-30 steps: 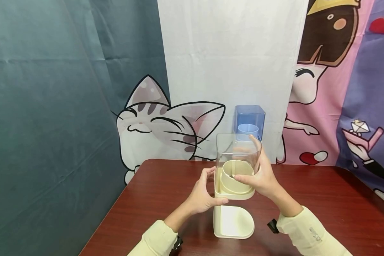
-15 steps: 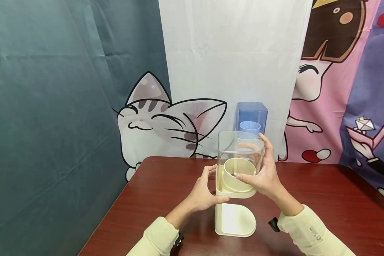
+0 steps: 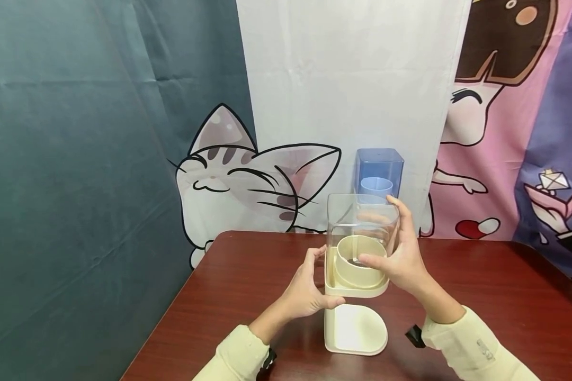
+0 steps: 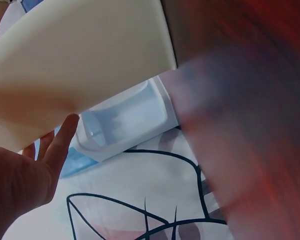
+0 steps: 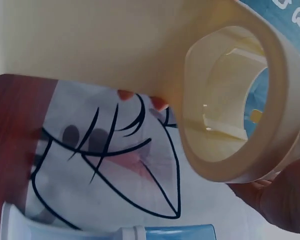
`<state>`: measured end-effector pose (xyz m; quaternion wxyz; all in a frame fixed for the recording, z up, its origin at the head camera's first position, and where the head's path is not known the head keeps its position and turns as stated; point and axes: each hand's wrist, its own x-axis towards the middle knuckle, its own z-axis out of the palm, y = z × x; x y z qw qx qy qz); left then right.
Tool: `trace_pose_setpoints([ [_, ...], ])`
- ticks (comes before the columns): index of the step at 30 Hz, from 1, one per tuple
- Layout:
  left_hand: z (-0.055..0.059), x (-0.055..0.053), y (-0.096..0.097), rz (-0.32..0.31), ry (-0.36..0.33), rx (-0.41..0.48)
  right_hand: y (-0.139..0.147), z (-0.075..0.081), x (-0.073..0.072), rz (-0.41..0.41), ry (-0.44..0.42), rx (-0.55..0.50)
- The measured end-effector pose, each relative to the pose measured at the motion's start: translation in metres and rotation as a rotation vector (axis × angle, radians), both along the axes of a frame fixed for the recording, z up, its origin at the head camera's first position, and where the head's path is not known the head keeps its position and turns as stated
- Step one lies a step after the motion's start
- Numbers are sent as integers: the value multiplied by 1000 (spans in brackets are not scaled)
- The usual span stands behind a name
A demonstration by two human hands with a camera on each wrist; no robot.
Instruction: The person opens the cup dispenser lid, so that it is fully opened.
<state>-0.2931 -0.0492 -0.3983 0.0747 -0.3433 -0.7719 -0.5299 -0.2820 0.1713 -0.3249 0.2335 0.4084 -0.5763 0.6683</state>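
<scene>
A cream dispenser with a clear upper tank (image 3: 343,211) is before me on the table, tank upward. Inside the tank's lower part shows a round cream collar (image 3: 362,275); below it lies a white tray base (image 3: 359,330). My left hand (image 3: 302,291) holds the dispenser's left side, thumb low at the front and fingers toward the back. My right hand (image 3: 407,264) grips the tank's right side, thumb in front, other fingers seen through the clear wall. The left wrist view shows a fingertip at the edge of a broad cream panel (image 4: 90,55). The right wrist view looks through the cream ring (image 5: 280,95).
A similar blue dispenser (image 3: 381,161) stands behind, partly hidden by the clear tank. The dark red table (image 3: 248,286) reaches to a printed cloth backdrop (image 3: 352,79) at the back, with curtain-like fabric (image 3: 76,211) on the left.
The head view has shifted slightly, so everything drifts a little to the right. My right index finger has moved a little toward the tank's right edge; both hands remain on the dispenser.
</scene>
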Motion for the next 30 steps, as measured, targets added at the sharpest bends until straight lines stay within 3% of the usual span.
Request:
trace_pose_setpoints([
  [6, -1, -1, 2, 18, 43, -31, -2, -1, -2, 86, 164, -69],
  [11, 0, -3, 1, 10, 61, -42, -2, -2, -5, 114, 229, -86],
  [18, 2, -2, 3, -10, 29, -48, 2, -4, -5, 100, 187, -54],
  [30, 8, 1, 7, -89, -120, 59, 5, -4, -8, 147, 169, -35],
])
